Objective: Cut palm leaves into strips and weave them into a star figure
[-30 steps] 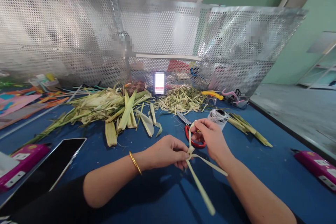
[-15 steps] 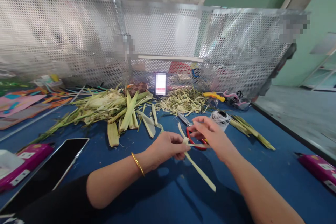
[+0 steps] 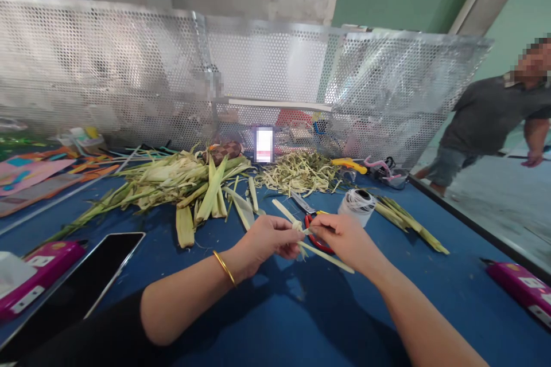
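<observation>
Between my hands is a knotted piece of pale leaf strips [image 3: 330,258], with one end pointing up left and a long end running down right. My left hand [image 3: 275,237] is closed, pinching it by the knot. My right hand [image 3: 344,236] is closed too, its thumb and fingers pinching a short strip that comes out of the knot. Red-handled scissors [image 3: 303,204] lie open on the table just behind, their handles partly hidden by my right hand. Beyond that hand stands a spool of white twine [image 3: 358,205].
A heap of leaf stalks and husks [image 3: 172,175] lies back left, with a pile of shredded strips [image 3: 301,173] beside it. A dark-screened phone [image 3: 81,287] and a purple power strip [image 3: 47,275] are at left. A person [image 3: 495,114] stands beyond the table's right edge.
My right hand has moved down and left, closing on the short strip near the knot. The knotted piece has turned, its long end lying flatter. A person has come into view at right.
</observation>
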A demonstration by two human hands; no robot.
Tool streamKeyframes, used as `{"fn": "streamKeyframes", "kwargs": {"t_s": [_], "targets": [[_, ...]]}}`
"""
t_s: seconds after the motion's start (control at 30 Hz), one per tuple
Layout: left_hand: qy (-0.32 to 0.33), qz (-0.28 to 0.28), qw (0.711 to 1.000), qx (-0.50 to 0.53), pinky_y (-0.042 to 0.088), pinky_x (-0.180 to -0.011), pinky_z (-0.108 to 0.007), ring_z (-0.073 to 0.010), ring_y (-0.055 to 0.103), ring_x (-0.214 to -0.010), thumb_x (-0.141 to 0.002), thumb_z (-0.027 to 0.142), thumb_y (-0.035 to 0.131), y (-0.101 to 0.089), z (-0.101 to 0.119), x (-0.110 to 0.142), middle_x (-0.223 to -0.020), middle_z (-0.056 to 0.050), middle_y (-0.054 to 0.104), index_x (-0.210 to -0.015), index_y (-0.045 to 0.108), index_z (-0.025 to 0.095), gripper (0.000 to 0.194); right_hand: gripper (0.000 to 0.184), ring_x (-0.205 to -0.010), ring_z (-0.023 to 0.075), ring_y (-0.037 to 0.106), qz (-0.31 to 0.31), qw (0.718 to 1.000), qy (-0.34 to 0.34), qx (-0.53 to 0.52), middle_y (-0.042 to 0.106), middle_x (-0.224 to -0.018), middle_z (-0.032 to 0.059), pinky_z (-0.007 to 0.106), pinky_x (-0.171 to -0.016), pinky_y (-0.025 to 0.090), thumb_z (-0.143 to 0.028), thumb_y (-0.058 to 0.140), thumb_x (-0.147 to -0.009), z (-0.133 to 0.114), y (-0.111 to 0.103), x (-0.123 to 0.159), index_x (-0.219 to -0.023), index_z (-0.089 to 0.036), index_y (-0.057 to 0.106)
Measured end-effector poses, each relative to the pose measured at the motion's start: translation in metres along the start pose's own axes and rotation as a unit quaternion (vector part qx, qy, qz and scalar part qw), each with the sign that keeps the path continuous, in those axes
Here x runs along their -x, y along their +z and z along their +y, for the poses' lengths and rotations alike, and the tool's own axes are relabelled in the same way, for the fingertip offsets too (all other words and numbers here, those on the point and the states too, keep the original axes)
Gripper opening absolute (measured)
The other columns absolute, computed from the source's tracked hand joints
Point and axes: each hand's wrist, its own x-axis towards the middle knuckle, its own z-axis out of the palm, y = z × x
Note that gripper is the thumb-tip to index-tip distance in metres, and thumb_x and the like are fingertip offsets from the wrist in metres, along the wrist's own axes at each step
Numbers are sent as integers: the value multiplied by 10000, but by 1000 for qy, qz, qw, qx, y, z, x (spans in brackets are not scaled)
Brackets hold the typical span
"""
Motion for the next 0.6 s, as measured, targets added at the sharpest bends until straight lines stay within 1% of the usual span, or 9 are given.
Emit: {"fn": "streamKeyframes", "kwargs": {"t_s": [0.03,0.1,0.17,0.2,0.27,0.33,0.43,0.5,0.6], "targets": [[-7,7,1000,12,475,-548,-222,-97,573,-490,-638,317,737,0,1,0,-536,0,628,-601,610,135,224,224,-667,177,579,40,999,-13,18,648,-703,13,293,-620,413,-299,490,-863,1,-1,1,-727,-217,648],[-16,31,999,38,484,-569,-227,-100,583,-508,-643,318,741,0,2,0,-561,-10,640,-615,620,131,225,187,-825,213,610,175,981,-62,58,678,-878,55,337,-736,441,-285,498,-872,-1,-6,4,-871,-224,675],[-19,54,996,65,490,-594,-232,-107,600,-542,-654,318,740,0,3,0,-597,-27,657,-632,629,128,221,173,-882,222,606,313,932,-150,110,669,-920,70,366,-797,433,-250,519,-874,-8,-10,10,-956,-228,669],[-23,62,995,81,490,-603,-236,-113,609,-559,-654,316,743,0,3,0,-614,-36,664,-642,634,128,218,157,-844,210,607,349,902,-211,140,668,-863,55,367,-795,426,-217,540,-864,-13,-10,13,-950,-231,671],[-29,70,991,113,484,-608,-240,-123,617,-589,-635,310,759,0,2,-1,-646,-45,673,-669,643,127,219,149,-731,169,587,313,871,-327,194,651,-765,28,347,-756,414,-154,549,-854,-21,-6,17,-917,-215,669],[-28,66,987,141,465,-592,-232,-113,597,-584,-608,315,776,-1,0,-2,-651,-35,662,-680,647,126,240,175,-703,157,562,206,865,-382,251,645,-758,33,341,-744,408,-124,507,-870,-26,4,18,-941,-176,658],[-15,70,986,151,355,-483,-201,-69,485,-490,-584,347,785,-2,-4,-5,-578,11,592,-644,631,132,271,247,-745,185,551,115,843,-389,352,627,-800,62,371,-766,397,-105,437,-895,-27,21,15,-1050,-136,628],[-14,82,986,147,274,-447,-209,-62,428,-460,-563,360,792,-3,-6,-6,-542,27,554,-618,617,139,287,253,-745,196,549,100,824,-391,397,610,-797,65,378,-767,394,-110,431,-904,-26,29,13,-1077,-128,614],[-24,97,982,157,262,-468,-226,-78,440,-485,-535,358,801,-2,-6,-6,-563,17,569,-622,627,143,289,263,-765,201,561,107,811,-408,405,623,-821,75,374,-783,391,-99,421,-908,-24,35,12,-1103,-111,596]]}}
